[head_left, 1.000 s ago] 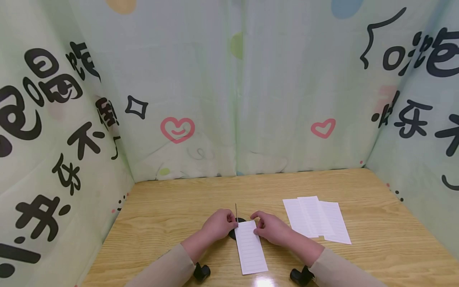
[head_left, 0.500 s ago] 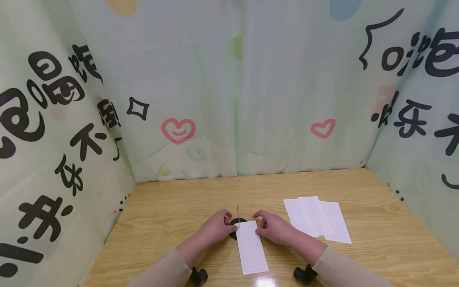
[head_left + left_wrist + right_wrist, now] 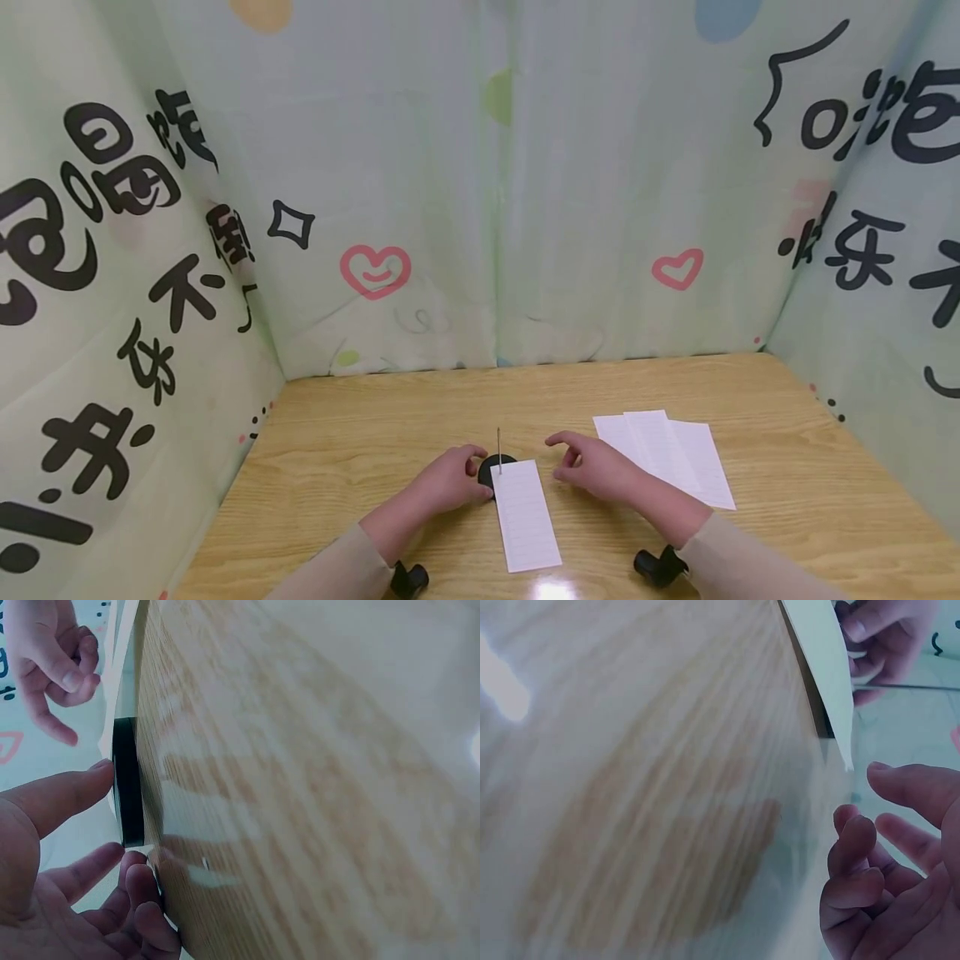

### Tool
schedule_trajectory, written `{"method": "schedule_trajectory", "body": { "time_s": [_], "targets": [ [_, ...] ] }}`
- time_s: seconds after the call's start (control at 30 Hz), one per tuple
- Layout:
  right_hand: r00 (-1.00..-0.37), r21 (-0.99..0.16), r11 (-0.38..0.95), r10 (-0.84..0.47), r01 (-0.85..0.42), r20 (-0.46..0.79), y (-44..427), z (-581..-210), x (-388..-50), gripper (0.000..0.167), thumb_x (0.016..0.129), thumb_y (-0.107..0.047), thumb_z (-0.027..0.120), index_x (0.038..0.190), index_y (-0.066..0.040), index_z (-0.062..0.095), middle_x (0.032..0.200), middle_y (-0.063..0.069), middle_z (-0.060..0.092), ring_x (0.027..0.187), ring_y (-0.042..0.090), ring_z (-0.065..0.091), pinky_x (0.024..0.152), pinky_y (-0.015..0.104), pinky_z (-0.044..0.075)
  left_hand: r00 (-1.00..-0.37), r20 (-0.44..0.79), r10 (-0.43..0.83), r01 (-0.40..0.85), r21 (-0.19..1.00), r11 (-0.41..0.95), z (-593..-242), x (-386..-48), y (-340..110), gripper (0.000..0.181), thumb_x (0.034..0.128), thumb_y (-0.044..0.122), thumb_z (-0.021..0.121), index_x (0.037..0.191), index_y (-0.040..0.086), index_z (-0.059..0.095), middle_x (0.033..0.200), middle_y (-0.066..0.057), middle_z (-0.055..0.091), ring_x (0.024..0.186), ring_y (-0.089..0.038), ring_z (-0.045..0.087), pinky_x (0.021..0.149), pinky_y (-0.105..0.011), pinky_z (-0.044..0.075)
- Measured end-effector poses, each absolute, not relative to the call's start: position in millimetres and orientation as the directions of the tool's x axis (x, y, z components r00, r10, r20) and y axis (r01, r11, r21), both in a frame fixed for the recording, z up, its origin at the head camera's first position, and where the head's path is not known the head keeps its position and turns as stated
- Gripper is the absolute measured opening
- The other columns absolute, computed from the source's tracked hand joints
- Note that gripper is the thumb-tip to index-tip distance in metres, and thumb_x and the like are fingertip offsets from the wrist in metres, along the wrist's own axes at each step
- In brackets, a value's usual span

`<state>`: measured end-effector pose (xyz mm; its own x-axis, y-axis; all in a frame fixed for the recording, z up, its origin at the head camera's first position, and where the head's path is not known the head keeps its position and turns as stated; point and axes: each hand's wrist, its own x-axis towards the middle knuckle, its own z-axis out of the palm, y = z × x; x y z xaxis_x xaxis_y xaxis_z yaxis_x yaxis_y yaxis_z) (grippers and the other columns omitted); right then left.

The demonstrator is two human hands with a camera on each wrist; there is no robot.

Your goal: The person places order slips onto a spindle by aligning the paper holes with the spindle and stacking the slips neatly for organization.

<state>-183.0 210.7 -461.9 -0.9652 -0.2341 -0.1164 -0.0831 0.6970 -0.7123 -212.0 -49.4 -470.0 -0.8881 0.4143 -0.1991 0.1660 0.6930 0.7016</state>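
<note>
A receipt spike with a black round base (image 3: 486, 472) and a thin upright metal rod (image 3: 499, 442) stands on the table. One lined paper slip (image 3: 528, 521) is on the rod near its far end and lies over part of the base toward the person. My left hand (image 3: 452, 479) holds the left side of the base, thumb and index finger at its edge; the left wrist view shows the base (image 3: 128, 784) between them. Just right of the slip, my right hand (image 3: 596, 468) hovers apart from it, fingers loosely bent, with nothing in them.
Several overlapping lined paper slips (image 3: 701, 462) lie to the right, partly behind the right forearm. Printed curtains (image 3: 420, 167) enclose the back and sides of the wooden table (image 3: 360, 425). A black wrist camera (image 3: 660, 567) hangs under the right sleeve.
My right hand has let go of the slip's right edge and moved right. My left hand has shifted from the slip's top corner to the base. The slip stays on the rod.
</note>
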Motion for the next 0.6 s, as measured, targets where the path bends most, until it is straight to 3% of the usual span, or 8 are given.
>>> {"method": "schedule_trajectory", "body": {
  "time_s": [0.27,0.6],
  "targets": [
    [-0.972,-0.729,0.680,-0.216,-0.079,-0.095,233.6,-452.7,-186.2,0.047,0.090,-0.010,0.072,0.134,-0.006,0.056,0.085,0.003,0.055,0.058,0.016,0.049,0.054,0.030,0.043,-0.884,-0.189,0.427,0.190,0.690,0.699,-469.7,-211.4,-50.4,0.053,0.0803,0.015,0.083,0.128,0.007,0.060,0.089,-0.004,0.052,0.079,-0.022,0.049,0.069,-0.036,0.038],
    [-0.983,-0.716,0.695,-0.169,-0.064,-0.076,258.5,-448.3,-191.5,0.047,0.091,-0.012,0.070,0.135,-0.005,0.054,0.086,0.002,0.057,0.064,0.018,0.055,0.052,0.029,0.041,-0.884,-0.187,0.429,0.203,0.673,0.711,-471.9,-214.4,-49.9,0.052,0.0807,0.018,0.083,0.127,0.008,0.061,0.088,-0.004,0.052,0.078,-0.021,0.049,0.068,-0.036,0.039]
  ]
}}
